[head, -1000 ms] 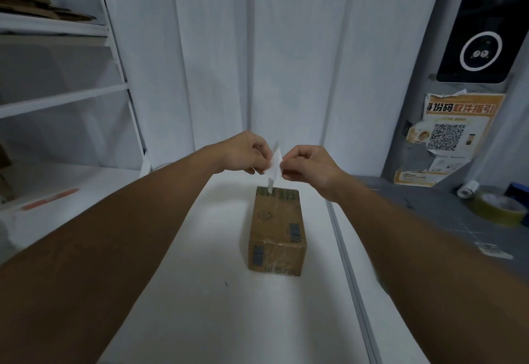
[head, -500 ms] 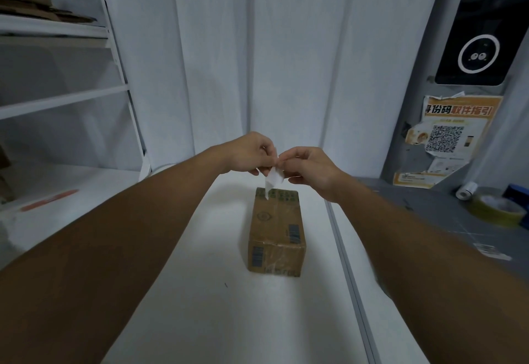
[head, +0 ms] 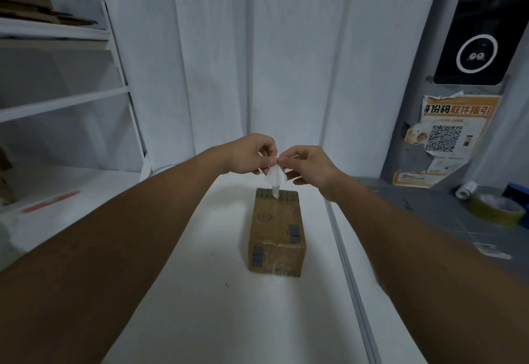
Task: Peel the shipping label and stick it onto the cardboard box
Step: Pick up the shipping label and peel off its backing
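A small brown cardboard box (head: 276, 232) stands on the white table (head: 229, 306), taped over and printed with dark barcodes. Above its far end I hold a small white shipping label (head: 275, 177) in the air. My left hand (head: 252, 154) and my right hand (head: 309, 167) both pinch its top edge, fingertips touching each other. The label hangs down crumpled, its lower tip just over the box's far edge. Which layer each hand grips is hidden by the fingers.
White shelving (head: 57, 100) stands at the left with cardboard on its top shelf. A grey counter at the right carries a tape roll (head: 496, 210) and a small white roll (head: 466, 190). A QR poster (head: 446, 140) hangs on the right wall.
Both hands stayed together over the box's far end. The label went from standing upright between the fingers to hanging downward and more spread out.
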